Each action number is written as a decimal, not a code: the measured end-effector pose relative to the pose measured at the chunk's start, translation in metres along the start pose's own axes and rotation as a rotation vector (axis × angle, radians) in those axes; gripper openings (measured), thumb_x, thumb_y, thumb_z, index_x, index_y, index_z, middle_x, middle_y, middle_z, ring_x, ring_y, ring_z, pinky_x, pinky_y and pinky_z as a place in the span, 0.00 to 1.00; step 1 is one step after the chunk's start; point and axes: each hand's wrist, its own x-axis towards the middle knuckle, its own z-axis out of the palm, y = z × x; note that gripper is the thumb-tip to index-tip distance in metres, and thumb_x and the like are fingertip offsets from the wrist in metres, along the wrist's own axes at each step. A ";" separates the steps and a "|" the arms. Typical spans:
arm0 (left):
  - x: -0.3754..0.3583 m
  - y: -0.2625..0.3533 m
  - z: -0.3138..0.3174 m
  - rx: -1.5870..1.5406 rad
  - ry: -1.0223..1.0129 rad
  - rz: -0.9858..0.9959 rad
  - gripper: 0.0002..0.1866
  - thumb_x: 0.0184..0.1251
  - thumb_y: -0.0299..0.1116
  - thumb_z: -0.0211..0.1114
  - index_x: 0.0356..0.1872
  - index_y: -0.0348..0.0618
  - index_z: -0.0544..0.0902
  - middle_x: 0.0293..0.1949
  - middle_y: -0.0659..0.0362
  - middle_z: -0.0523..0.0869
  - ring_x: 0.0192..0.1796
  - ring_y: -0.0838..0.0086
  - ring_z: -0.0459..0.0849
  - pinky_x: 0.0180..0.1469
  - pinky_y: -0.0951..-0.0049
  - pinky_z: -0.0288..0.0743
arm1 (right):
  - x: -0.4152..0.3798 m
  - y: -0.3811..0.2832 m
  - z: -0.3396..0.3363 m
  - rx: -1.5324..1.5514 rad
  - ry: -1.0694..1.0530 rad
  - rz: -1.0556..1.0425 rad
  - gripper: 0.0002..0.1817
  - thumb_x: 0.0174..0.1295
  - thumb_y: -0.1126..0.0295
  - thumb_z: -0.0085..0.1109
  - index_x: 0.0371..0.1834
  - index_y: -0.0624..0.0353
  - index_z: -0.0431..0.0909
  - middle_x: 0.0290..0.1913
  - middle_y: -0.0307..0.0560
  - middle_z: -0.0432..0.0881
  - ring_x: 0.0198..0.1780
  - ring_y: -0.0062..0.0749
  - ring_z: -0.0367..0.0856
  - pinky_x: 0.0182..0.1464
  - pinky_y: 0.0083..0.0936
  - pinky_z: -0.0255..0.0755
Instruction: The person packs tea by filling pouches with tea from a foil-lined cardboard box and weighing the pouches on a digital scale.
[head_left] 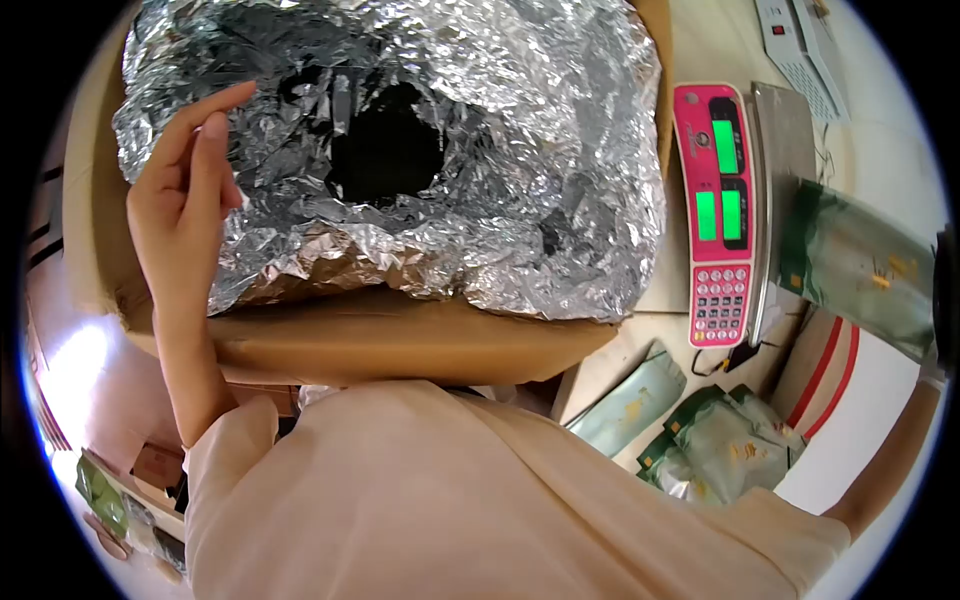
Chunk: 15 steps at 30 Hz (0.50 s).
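Left hand (178, 195) half-curled over foil (540, 150).

The cardboard box (400, 345) stands straight before me, foil (540, 265) spread inside it, with an opening (388, 150) in the foil left of its middle. My left hand (190, 175) is over the foil's left side. Right of the box sits the scale (712, 215), a large pouch (870, 270) to its right. Nearer me, a flat pouch (632, 400) lies left of several heaped pouches (725, 445). My right forearm (885, 455) is at the far right.
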 end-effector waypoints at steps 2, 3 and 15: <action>-0.001 0.000 0.001 0.002 -0.007 0.006 0.12 0.75 0.32 0.55 0.51 0.44 0.84 0.18 0.72 0.69 0.20 0.92 0.64 0.22 0.87 0.54 | -0.007 -0.002 -0.001 -0.016 0.001 -0.024 0.17 0.66 0.64 0.46 0.50 0.59 0.80 0.40 0.44 0.84 0.38 0.28 0.81 0.44 0.28 0.76; -0.002 0.001 0.000 0.013 -0.002 0.014 0.12 0.75 0.32 0.55 0.51 0.45 0.84 0.18 0.72 0.69 0.20 0.92 0.64 0.22 0.87 0.54 | -0.003 -0.010 0.002 -0.032 -0.010 -0.061 0.17 0.67 0.64 0.45 0.50 0.59 0.79 0.40 0.44 0.84 0.38 0.28 0.81 0.44 0.28 0.76; 0.000 -0.024 -0.006 0.061 -0.122 0.201 0.15 0.78 0.37 0.51 0.54 0.44 0.82 0.17 0.69 0.66 0.19 0.88 0.62 0.21 0.81 0.57 | -0.087 -0.095 -0.037 0.074 0.075 -0.362 0.16 0.68 0.66 0.47 0.53 0.59 0.78 0.43 0.42 0.83 0.38 0.25 0.79 0.44 0.26 0.75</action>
